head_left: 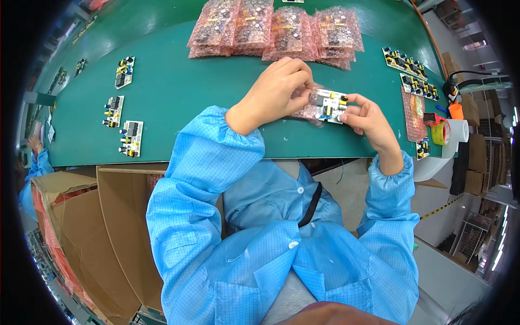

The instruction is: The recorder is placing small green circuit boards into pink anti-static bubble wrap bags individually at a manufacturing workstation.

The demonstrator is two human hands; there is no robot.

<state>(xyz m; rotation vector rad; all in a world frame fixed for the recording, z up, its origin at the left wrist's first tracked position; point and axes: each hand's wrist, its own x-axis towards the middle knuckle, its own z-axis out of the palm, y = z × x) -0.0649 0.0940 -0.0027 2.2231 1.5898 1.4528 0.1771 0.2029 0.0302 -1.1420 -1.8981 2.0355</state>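
Note:
A small white circuit board point(335, 112) with black and yellow parts is held above the green table, partly inside a pink bubble-wrap bag point(307, 112). My right hand point(369, 120) pinches the board's right end between thumb and fingers. My left hand point(279, 89) is closed on the bag's edge near the board's left end, its fingertips partly hidden. Beyond my hands lie stacks of bubble-wrapped boards point(290, 32). An empty-looking pink bubble bag point(415, 116) lies on the table to the right.
Bare circuit boards point(131, 138) lie at the left, more boards point(405, 63) at the right. A yellow-and-red tape dispenser point(440, 131), an orange cup point(455, 111) and a white roll point(459, 131) crowd the right edge. An open cardboard box point(81, 233) stands below left; another person's hand point(35, 143) shows far left.

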